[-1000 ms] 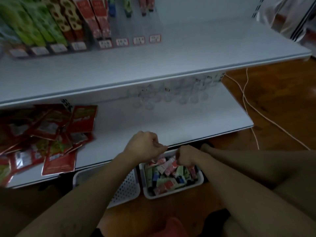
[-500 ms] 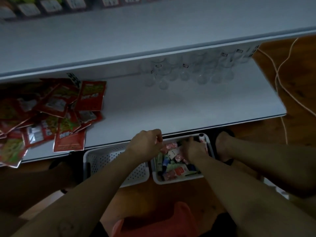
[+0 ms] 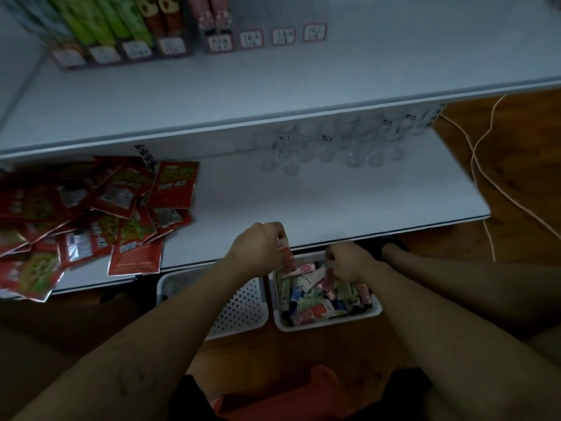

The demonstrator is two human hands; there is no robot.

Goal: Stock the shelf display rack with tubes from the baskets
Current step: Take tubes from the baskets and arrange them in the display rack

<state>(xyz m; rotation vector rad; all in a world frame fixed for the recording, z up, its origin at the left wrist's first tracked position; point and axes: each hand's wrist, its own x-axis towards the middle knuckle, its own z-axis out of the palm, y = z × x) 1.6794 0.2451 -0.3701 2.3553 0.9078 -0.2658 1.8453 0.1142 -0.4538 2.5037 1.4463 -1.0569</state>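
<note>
A white basket [image 3: 373, 311] on the floor holds several mixed tubes [image 3: 315, 302] in green, pink, red and blue. My left hand [image 3: 258, 247] hovers over its far left corner and grips a red-and-white tube [image 3: 287, 256] that hangs down from the fingers. My right hand [image 3: 349, 262] reaches into the back of the same basket with fingers curled around a pink tube [image 3: 328, 279]. The display rack [image 3: 127, 53] with green, red and pink tubes and price labels stands at the back of the upper shelf.
An empty perforated white basket [image 3: 243, 302] sits left of the full one. Red snack packets [image 3: 100, 208] are piled on the lower shelf's left; clear glasses [image 3: 328, 147] stand at its back. Pale cables [image 3: 485, 165] run over the wooden floor at right.
The view has tilted back up, so the rack shows again. My left hand has lifted a red-and-white tube clear of the basket. My right hand stays in the basket, working among the tubes.
</note>
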